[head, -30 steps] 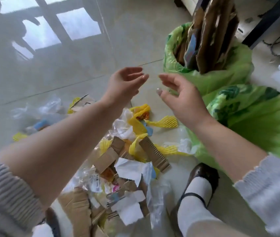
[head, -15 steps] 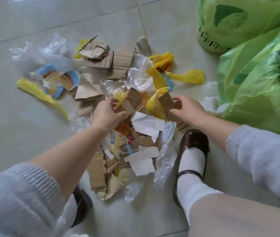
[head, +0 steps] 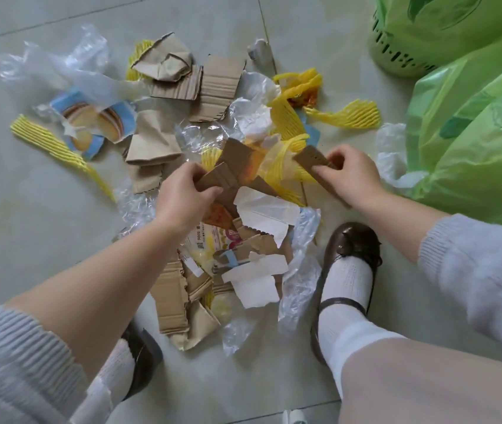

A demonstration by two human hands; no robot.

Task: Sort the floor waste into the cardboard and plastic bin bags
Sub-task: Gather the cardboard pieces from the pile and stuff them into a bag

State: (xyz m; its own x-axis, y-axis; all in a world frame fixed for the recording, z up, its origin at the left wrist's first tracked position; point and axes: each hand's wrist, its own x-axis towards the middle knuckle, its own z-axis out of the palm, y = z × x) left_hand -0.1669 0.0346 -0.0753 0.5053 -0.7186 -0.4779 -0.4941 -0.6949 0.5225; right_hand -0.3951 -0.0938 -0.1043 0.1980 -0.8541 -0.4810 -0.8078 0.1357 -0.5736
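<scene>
Two brown shoes (head: pixel 347 264) with white socks stand nearest on the tiled floor (head: pixel 29 240), one at each near corner of the waste pile (head: pixel 213 209); the right one touches a strip of clear plastic film (head: pixel 301 270), the left one is half hidden under the left forearm. Bare tile lies open to the left of the pile and in the near right, between the right shoe and the bags.

In the middle of the pile both hands are at work. The left hand (head: pixel 182 197) has its grip clenched on a torn brown cardboard piece (head: pixel 225 169), thumb and fingers pinching its near edge. The right hand (head: pixel 350 175) pinches a second, narrower cardboard strip (head: pixel 311 159), lifted at its far end above the yellow foam netting.

Around them lie many brown cardboard scraps, at least three white paper pieces (head: pixel 262 212), several clear films, and about five yellow foam net pieces (head: pixel 347 114). One printed blue wrapper (head: pixel 96 123) lies on the far left, beside a long yellow net.

On the right edge two green bin bags crowd the pile: the nearer bag (head: pixel 473 142) touches crumpled film at its foot, and the farther bag (head: pixel 442 22) sits in a slotted green basket (head: pixel 396 56).
</scene>
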